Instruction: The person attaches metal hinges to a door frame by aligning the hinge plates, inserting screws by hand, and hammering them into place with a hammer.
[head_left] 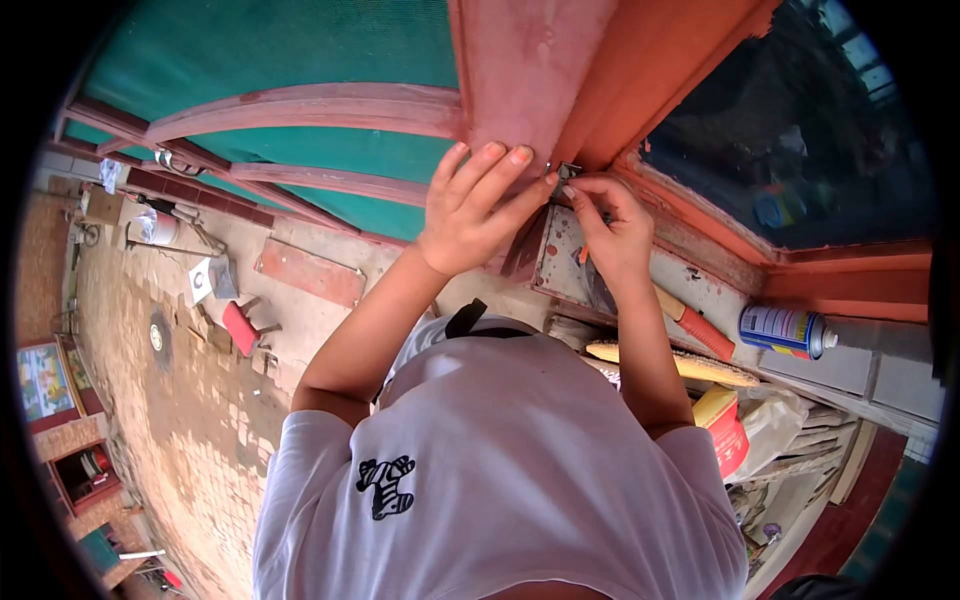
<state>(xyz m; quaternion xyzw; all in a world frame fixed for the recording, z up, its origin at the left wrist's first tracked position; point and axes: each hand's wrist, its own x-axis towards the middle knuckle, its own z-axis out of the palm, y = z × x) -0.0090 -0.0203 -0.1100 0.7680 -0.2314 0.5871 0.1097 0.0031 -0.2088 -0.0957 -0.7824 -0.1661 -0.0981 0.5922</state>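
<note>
My left hand lies with its fingers spread on the faded red wooden door frame. Its index fingertip reaches a small metal fitting at the frame's edge, perhaps a latch or hinge; its exact kind is partly hidden by fingers. From the other side, my right hand pinches the fitting between thumb and index finger. The green mesh screen fills the door panel to the left. Just below the fitting, a speckled ledge runs beside the window.
On the ledge at right lie a spray can and a red-wrapped handle. Below are a yellow-and-red packet and a clear plastic bag. A dark window stands at right. A red stool sits in the brick yard.
</note>
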